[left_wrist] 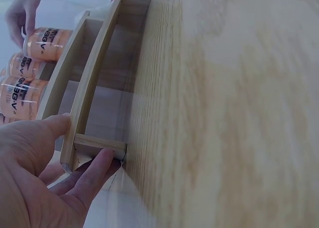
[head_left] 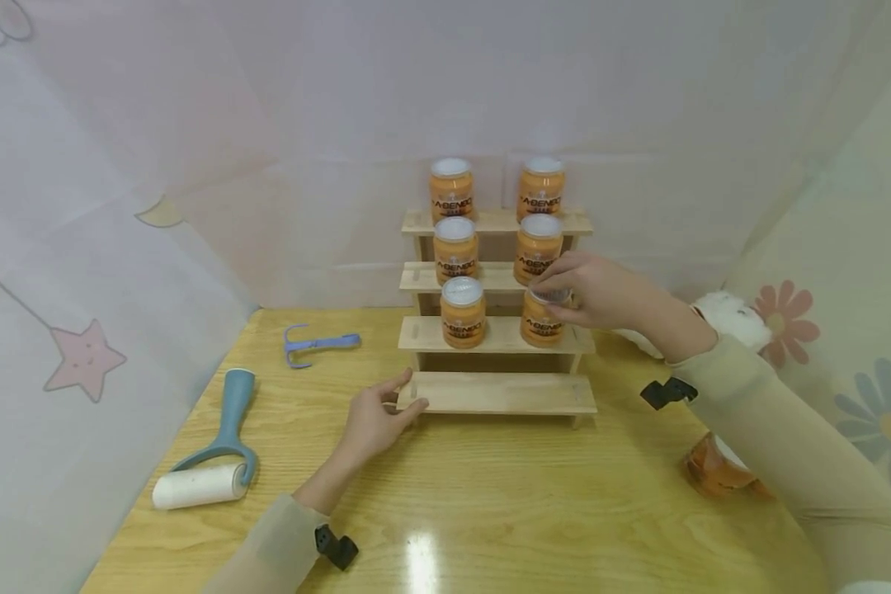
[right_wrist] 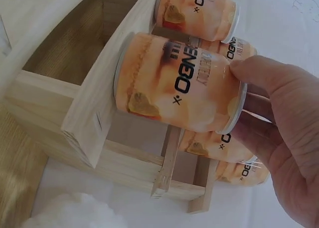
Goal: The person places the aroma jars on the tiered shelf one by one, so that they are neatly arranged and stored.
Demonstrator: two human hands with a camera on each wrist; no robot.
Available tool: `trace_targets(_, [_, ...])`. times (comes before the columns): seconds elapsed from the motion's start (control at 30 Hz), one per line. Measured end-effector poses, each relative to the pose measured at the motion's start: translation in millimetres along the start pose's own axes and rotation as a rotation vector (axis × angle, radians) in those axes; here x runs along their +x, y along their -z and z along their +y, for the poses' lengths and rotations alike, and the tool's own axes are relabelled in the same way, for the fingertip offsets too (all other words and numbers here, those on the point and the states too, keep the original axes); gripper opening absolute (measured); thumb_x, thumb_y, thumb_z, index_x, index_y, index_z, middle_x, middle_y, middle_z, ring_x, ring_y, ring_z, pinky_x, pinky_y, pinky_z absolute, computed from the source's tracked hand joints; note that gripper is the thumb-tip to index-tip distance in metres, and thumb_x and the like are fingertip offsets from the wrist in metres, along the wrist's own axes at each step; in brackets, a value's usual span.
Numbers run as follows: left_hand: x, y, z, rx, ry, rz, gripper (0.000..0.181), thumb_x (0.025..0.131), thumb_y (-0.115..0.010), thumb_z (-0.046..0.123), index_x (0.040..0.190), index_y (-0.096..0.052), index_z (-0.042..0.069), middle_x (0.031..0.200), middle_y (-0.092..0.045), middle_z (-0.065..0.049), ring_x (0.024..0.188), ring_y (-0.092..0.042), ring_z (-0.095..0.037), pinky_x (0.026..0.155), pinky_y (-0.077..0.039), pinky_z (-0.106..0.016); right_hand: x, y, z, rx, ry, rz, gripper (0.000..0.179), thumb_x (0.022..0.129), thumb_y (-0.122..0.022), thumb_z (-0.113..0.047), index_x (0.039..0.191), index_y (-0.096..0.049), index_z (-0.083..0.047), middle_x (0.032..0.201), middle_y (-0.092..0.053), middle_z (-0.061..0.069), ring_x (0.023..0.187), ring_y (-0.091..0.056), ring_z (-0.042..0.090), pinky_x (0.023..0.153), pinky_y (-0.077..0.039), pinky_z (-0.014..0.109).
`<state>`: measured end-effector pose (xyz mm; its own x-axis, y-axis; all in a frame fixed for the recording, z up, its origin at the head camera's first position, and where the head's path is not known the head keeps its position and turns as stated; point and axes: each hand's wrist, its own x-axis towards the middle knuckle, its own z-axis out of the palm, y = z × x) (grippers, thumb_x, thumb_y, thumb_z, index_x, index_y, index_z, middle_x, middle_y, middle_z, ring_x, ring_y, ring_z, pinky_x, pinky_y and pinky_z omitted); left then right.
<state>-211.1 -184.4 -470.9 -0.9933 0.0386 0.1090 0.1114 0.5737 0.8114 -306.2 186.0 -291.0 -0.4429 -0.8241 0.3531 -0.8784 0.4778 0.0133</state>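
Observation:
A stepped wooden rack (head_left: 497, 393) stands against the back wall, with orange cans in pairs on its upper three tiers. My right hand (head_left: 597, 289) grips the top rim of the right-hand can (head_left: 542, 323) on the third tier down; in the right wrist view this can (right_wrist: 174, 83) sits on its board, thumb and fingers around its lidded end. My left hand (head_left: 374, 419) holds the left end of the bare lowest tier, thumb on the board and fingers at its end support (left_wrist: 99, 146). Beside the gripped can stands its neighbour (head_left: 464, 313).
On the left of the wooden table (head_left: 490, 511) lie a blue-handled lint roller (head_left: 226, 437) and a purple hook-like piece (head_left: 319, 342). To the right are a white fluffy thing (head_left: 735, 322) and a brown-orange object (head_left: 715, 466), partly behind my right sleeve.

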Motion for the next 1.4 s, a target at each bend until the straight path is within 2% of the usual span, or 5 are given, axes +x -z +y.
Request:
trace_targets(0.4, [-0.2, 0.7, -0.5, 0.005, -0.008, -0.001, 0.065, 0.095, -0.084, 0.031, 0.151, -0.060, 0.011, 0.141, -0.070, -0.018, 0.099, -0.078, -0.026, 0.061, -0.058, -0.019, -0.7, -7.0, -5.9, 0.044, 0.047, 0.076, 0.028, 0.089, -0.081, -0.002, 0.117, -0.080, -0.001, 0.120, -0.078, 0.014, 0.105, -0.074, 0.030, 0.087, -0.064, 0.045])
trace_targets(0.63, [-0.3, 4.1, -3.1, 0.020, -0.012, -0.003, 0.064, 0.095, -0.084, 0.033, 0.151, -0.060, 0.013, 0.148, -0.067, -0.012, 0.103, -0.077, -0.027, 0.062, -0.058, -0.020, 23.9, -20.7, -38.8, 0.035, 0.041, -0.050, 0.029, 0.094, -0.079, -0.010, 0.122, -0.077, -0.002, 0.130, -0.075, 0.015, 0.125, -0.068, 0.034, 0.109, -0.056, 0.051])
trace_targets(0.9, [0.9, 4.0, -0.7, 0.022, -0.022, -0.007, 0.064, 0.095, -0.084, 0.032, 0.151, -0.061, 0.012, 0.149, -0.066, -0.013, 0.102, -0.077, -0.028, 0.062, -0.058, -0.020, 33.1, -43.0, -59.9, -0.038, 0.074, -0.069, 0.032, 0.096, -0.075, -0.006, 0.127, -0.074, 0.000, 0.125, -0.076, 0.015, 0.119, -0.071, 0.030, 0.101, -0.061, 0.044])
trace_targets(1.1, [4.1, 4.2, 1.4, 0.030, -0.004, 0.011, 0.064, 0.094, -0.084, 0.032, 0.151, -0.061, 0.014, 0.137, -0.073, -0.016, 0.097, -0.078, -0.026, 0.059, -0.058, -0.021, 14.1, -21.1, -52.0, -0.001, 0.027, -0.086, 0.033, 0.096, -0.075, -0.009, 0.128, -0.075, -0.005, 0.135, -0.073, 0.013, 0.127, -0.069, 0.031, 0.104, -0.060, 0.046])
trace_targets(1.4, [3.7, 0.8, 2.3, 0.051, 0.009, -0.003, 0.065, 0.094, -0.085, 0.035, 0.151, -0.061, 0.015, 0.143, -0.070, -0.016, 0.102, -0.076, -0.026, 0.064, -0.057, -0.019, -70.4, 27.8, -26.1, 0.002, -0.004, -0.043, 0.029, 0.090, -0.081, -0.006, 0.118, -0.079, -0.012, 0.122, -0.079, 0.006, 0.112, -0.074, 0.028, 0.089, -0.064, 0.047])
